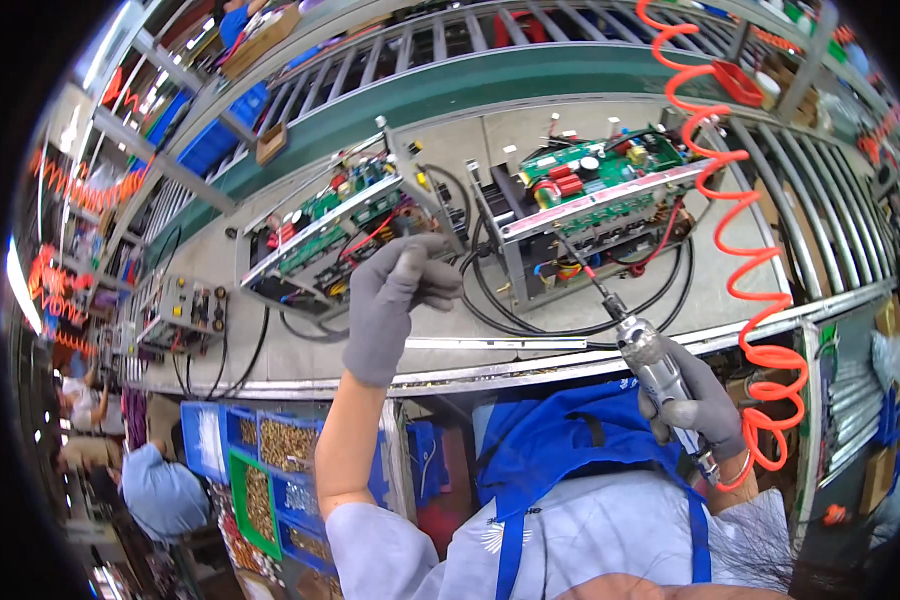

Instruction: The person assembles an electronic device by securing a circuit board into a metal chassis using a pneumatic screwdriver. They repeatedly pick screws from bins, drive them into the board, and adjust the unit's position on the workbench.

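My right hand [708, 402], in a grey glove, is wrapped round a silver air screwdriver [650, 362]. Its long bit reaches up and left to the front of an open metal chassis with green circuit boards [595, 165]; whether the tip touches a screw cannot be made out. My left hand [385, 310], also gloved, is raised above the bench edge, left of that chassis. Its fingers are bent together; anything between them is too small to see. Behind it stands a second chassis with green boards [335, 215]. Black cables [530, 325] loop beside the right chassis.
A coiled orange air hose [755, 255] hangs at the right and runs to the screwdriver. Blue and green bins of small metal parts [288, 445] stand at lower left. Rollers [800, 220] lie to the right, and a smaller metal unit [185, 310] at the left. A co-worker [165, 490] sits at lower left.
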### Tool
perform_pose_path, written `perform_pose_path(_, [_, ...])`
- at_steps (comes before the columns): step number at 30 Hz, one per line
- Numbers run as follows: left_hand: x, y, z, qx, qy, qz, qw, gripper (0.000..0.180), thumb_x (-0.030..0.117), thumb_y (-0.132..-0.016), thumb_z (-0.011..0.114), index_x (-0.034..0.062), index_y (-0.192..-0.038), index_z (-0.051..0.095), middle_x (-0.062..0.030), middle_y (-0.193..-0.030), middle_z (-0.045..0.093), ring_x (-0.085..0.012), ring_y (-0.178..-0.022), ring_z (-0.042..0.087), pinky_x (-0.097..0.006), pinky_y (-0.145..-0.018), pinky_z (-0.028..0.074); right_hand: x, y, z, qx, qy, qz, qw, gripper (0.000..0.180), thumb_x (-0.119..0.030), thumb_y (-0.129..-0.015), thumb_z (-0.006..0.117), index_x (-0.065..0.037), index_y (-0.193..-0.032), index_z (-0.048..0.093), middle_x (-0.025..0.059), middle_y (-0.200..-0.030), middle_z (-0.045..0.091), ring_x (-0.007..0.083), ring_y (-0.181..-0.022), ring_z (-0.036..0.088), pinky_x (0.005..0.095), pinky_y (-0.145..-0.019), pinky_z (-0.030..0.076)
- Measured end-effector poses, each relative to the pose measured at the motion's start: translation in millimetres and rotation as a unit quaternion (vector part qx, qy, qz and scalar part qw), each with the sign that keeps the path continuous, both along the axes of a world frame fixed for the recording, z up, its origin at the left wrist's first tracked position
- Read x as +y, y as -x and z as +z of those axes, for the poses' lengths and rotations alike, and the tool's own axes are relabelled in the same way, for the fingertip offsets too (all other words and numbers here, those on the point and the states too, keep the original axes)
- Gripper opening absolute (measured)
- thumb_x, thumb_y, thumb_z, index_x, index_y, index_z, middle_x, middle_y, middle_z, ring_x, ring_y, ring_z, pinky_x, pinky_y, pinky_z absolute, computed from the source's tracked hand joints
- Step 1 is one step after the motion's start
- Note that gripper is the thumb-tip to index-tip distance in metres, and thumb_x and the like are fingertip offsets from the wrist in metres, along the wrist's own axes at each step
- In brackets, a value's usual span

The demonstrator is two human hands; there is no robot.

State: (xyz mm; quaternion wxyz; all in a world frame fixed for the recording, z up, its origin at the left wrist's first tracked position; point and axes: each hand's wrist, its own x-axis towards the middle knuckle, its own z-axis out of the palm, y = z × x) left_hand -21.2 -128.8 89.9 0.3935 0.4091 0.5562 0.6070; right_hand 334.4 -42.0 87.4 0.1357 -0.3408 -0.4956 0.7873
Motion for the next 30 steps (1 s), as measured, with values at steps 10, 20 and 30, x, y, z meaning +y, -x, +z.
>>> perform_pose_path(10, [97, -22, 35, 0.269, -0.041, -0.127, 0.954, 0.022, 0.022, -0.092, 0.06, 0.0014, -0.099, 0.066, -0.0068, -0.096, 0.07, -0.0168, -0.094, 0.064, -0.032, -0.098, 0.042, -4, -4, 0, -0.004, 0.011, -0.007, 1.0, 0.096, -0.037, -0.059, 0.082, -0.001, -0.138, 0.043, 0.0079, -0.08, 0.058, 0.013, -0.057, 0.057, 0.0264, -0.05, 0.048])
perform_pose_path(20, [141, 2, 15, 0.461, 0.01, -0.198, 0.865, 0.022, 0.012, -0.081, 0.071, 0.006, -0.101, 0.075, -0.0086, -0.091, 0.07, -0.0212, -0.091, 0.058, -0.036, -0.085, 0.044, 1, 2, -5, 0.035, 0.036, -0.012, 0.999, 0.093, -0.043, -0.063, 0.081, 0.001, -0.135, 0.044, 0.0068, -0.079, 0.058, 0.0116, -0.053, 0.056, 0.0246, -0.048, 0.048])
perform_pose_path(30, [145, -11, 13, 0.52, 0.037, -0.176, 0.835, 0.023, 0.006, -0.081, 0.068, 0.0084, -0.103, 0.076, -0.0103, -0.085, 0.071, -0.0206, -0.083, 0.06, -0.034, -0.079, 0.047, -6, 1, -17, 0.131, 0.137, -0.023, 0.982, 0.085, -0.047, -0.068, 0.074, 0.001, -0.133, 0.046, 0.0071, -0.08, 0.06, 0.0115, -0.052, 0.057, 0.0239, -0.045, 0.049])
